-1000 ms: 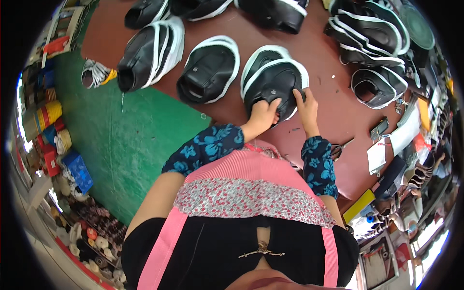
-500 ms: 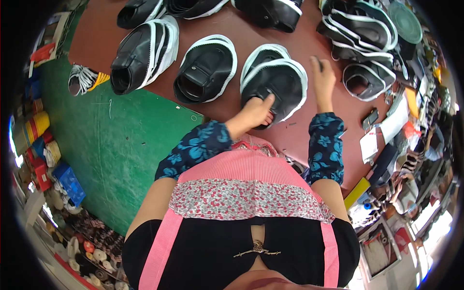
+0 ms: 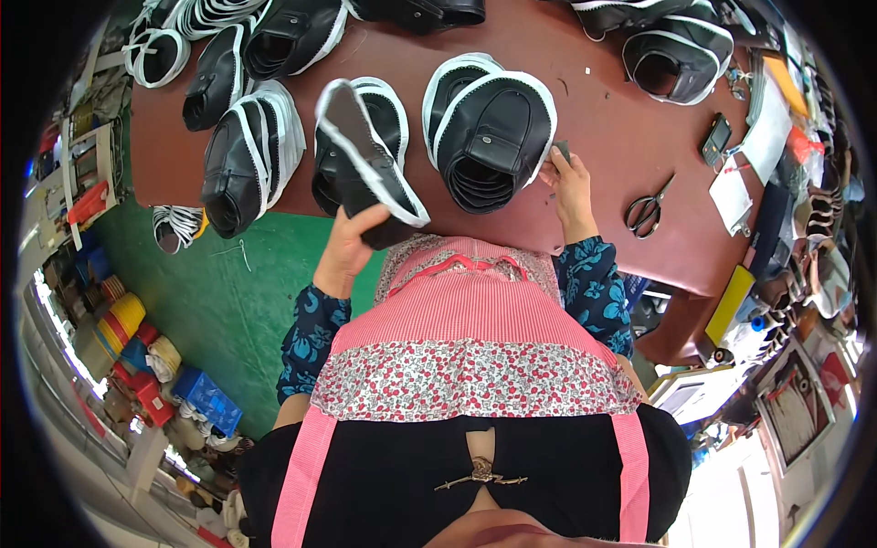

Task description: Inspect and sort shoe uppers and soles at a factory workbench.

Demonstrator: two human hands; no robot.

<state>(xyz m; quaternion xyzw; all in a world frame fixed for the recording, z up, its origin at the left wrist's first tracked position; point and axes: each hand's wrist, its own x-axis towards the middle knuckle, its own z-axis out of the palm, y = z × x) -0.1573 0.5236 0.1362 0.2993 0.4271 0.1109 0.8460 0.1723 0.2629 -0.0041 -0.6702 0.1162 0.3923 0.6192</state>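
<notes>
My left hand (image 3: pixel 347 251) is closed on the rear end of a black shoe upper (image 3: pixel 373 178) with a white edge. That upper is tilted, its brown inner side partly showing, over another black upper (image 3: pixel 393 123) on the table. Just to the right lies a stack of black uppers (image 3: pixel 498 128), their white rims facing away from me. Beside the stack's right edge, my right hand (image 3: pixel 573 192) pinches a small dark piece (image 3: pixel 561 151) whose kind I cannot make out.
The reddish-brown table (image 3: pixel 630 164) holds black-handled scissors (image 3: pixel 644 215), a dark keypad phone (image 3: pixel 715 139) and white papers (image 3: pixel 731 196) on the right. More upper stacks (image 3: pixel 251 164) stand at left, others (image 3: pixel 671 64) at far right. Below the table's left edge is green floor (image 3: pixel 274 260).
My left hand has moved left from the middle stack and now holds an upper lifted at a tilt. My right hand has come in closer to that stack. The view has shifted.
</notes>
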